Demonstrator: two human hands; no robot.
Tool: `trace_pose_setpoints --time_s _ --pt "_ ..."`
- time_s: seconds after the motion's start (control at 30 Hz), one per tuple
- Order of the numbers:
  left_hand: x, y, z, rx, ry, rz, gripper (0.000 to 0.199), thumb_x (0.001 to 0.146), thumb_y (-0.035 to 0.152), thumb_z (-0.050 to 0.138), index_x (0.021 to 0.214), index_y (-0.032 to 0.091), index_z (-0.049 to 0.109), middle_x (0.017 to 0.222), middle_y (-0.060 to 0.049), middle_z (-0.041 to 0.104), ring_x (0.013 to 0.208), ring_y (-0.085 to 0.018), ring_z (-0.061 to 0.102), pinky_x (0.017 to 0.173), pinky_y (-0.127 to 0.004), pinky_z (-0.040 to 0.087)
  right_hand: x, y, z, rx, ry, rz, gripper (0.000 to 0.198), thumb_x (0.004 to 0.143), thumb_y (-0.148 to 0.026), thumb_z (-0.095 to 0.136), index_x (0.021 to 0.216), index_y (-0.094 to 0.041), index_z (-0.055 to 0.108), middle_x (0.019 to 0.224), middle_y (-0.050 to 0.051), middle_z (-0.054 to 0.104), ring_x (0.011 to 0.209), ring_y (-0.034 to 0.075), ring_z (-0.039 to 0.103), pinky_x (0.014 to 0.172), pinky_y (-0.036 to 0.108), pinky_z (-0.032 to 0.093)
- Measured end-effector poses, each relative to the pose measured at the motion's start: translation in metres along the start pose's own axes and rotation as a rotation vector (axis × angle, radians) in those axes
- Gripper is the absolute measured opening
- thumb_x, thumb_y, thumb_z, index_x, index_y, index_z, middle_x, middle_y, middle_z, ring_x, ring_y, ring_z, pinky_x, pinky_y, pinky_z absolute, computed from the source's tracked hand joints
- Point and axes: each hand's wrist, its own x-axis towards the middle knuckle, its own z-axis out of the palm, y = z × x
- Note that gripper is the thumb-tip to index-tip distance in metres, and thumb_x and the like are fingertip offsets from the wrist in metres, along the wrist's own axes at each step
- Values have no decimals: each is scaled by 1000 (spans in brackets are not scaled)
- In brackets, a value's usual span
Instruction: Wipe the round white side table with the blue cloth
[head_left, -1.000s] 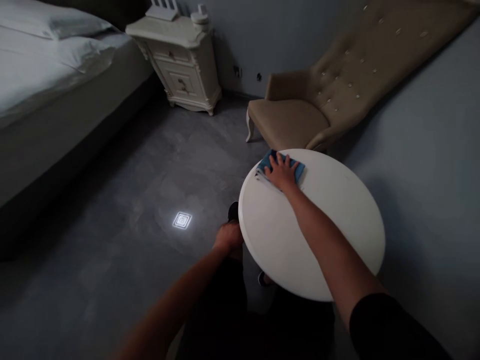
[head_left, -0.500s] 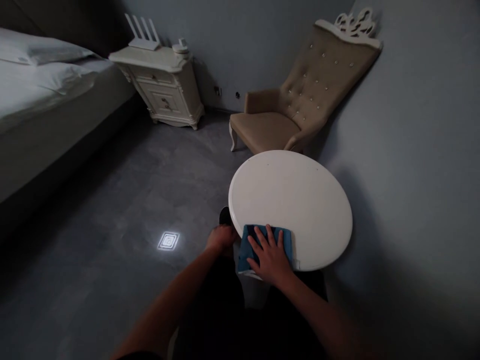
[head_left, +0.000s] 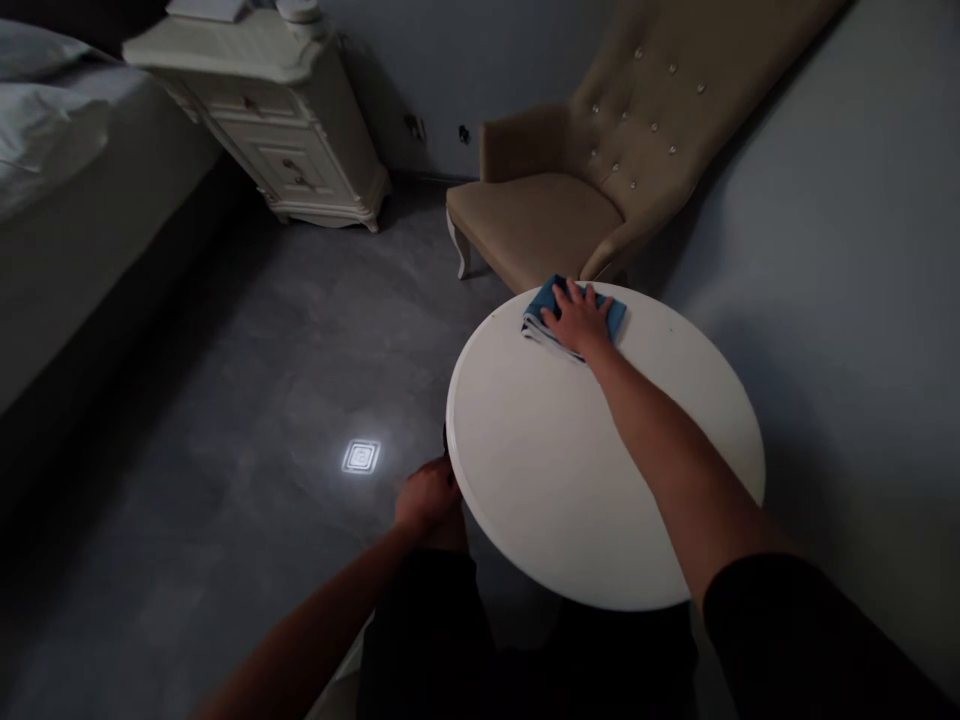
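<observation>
A folded blue cloth (head_left: 616,318) with a pale edge lies on the far part of the round white table (head_left: 555,470). My right hand (head_left: 577,318) holds it down against the tabletop from above, the fingers spread and a little bent over it. My right forearm reaches across the table. Low at the table's left rim is my left hand (head_left: 426,497), its fingers curled closed. Their tips are hidden beside the rim and my leg, so I cannot make out what they grip.
A tan tufted armchair (head_left: 536,225) stands just behind the table. A grey wall (head_left: 862,300) rises at the right. Further left are a white nightstand (head_left: 300,130) and a bed (head_left: 112,160). A bright square pattern (head_left: 361,456) shows on the floor.
My right hand has slid the cloth from the table's near edge to its far edge. My view has tipped down and closer. The left hand stays by the left rim.
</observation>
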Motion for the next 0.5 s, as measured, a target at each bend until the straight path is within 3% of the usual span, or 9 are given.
trace_pose_setpoints --time_s 0.1,0.23,0.37,0.5 --pt "5 -1 -2 -11 -28 6 47 119 45 53 135 24 91 135 -18 88 126 -36 85 107 -39 64 49 14 -4 17 3 61 83 120 -67 34 192 -27 40 202 13 24 183 56 19 139 95 9" --pt "10 2 -2 -7 -43 -29 40 115 44 61 132 23 92 132 -20 89 121 -37 86 103 -40 65 55 17 -4 13 31 64 84 121 -68 30 192 -24 41 201 15 27 182 56 19 139 95 8" --pt "12 11 0 18 -52 -27 37 113 40 64 128 21 92 133 -21 89 122 -36 86 100 -38 65 0 5 -1 -6 17 13 84 122 -68 31 192 -24 41 202 15 22 183 56 18 140 94 12" --pt "8 20 6 32 -39 11 37 112 39 64 127 19 91 139 -22 88 128 -38 84 101 -38 63 -107 -8 5 -17 -11 -60 81 120 -63 37 191 -24 43 202 12 23 184 55 19 142 92 13"
